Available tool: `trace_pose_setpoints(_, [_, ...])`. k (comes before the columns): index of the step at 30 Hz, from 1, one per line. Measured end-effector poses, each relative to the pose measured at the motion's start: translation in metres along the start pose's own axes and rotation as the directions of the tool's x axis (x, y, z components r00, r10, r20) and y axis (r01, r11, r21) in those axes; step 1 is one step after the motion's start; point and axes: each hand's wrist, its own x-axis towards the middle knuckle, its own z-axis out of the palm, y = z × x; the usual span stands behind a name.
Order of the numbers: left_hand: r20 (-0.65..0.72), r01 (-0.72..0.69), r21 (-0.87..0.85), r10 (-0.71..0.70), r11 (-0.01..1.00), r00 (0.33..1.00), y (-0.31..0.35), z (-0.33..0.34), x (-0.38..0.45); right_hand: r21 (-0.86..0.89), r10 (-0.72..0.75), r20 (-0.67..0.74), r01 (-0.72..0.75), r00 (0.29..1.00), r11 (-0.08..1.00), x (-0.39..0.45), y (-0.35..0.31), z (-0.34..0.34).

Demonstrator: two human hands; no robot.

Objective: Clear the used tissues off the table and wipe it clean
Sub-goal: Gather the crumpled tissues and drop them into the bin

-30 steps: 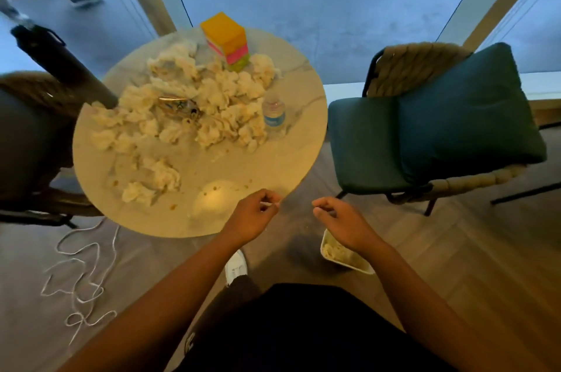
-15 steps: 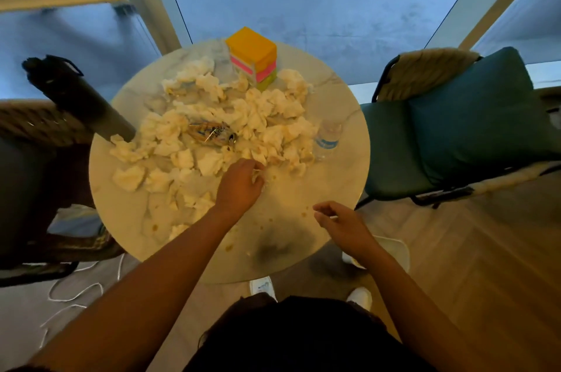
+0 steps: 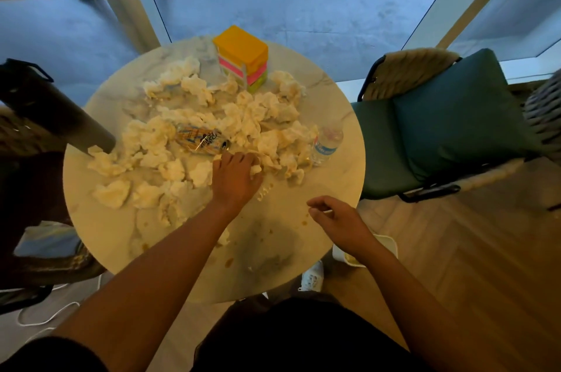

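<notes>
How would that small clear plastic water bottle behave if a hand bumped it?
The small clear plastic water bottle stands upright near the round marble table's right edge. It looks narrow and mostly empty, so it would probably tip easily, then roll.

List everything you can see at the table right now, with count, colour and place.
Round marble table: one, pale, centre.
Crumpled used tissues: many, white, across the tabletop.
Crushed drink can: one, orange-and-white, among the tissues.
Stacked box: one, orange, pink, green, far edge.
Clear plastic water bottle: one, blue label, right side.
Cushioned chair: one, teal, right.
Small tub: one, white, on the floor.
Left hand: reaching into the tissues.
Right hand: loosely curled, above the table edge.
</notes>
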Motion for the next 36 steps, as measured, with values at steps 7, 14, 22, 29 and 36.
trace_pose_setpoints(7, [-0.037,0.113,-0.662,-0.183,0.741,0.982,0.02,-0.043,-0.045,0.234,0.001,0.061,-0.016,0.998,0.972,0.022,-0.026,0.016])
trace_pose_setpoints(14, [0.104,0.155,-0.766,-0.119,0.624,0.988,0.051,-0.054,-0.091,0.506,-0.02,0.287,-0.134,0.958,0.852,0.032,-0.051,0.031])
trace_pose_setpoints(22, [0.156,0.108,-0.14,-0.086,0.984,0.984,0.018,-0.028,-0.053,0.379,0.026,0.162,-0.087,0.986,0.922,0.038,-0.026,0.014])
trace_pose_setpoints(29, [0.278,-0.004,0.362,-0.104,0.932,0.955,0.004,-0.009,-0.003,0.369,0.085,0.053,-0.098,0.995,0.924,0.033,-0.011,-0.014])
trace_pose_setpoints(36, [0.089,-0.102,0.368,0.075,0.924,0.993,-0.004,-0.014,-0.004,0.453,0.109,-0.019,-0.089,0.994,0.887,0.023,-0.002,-0.022])
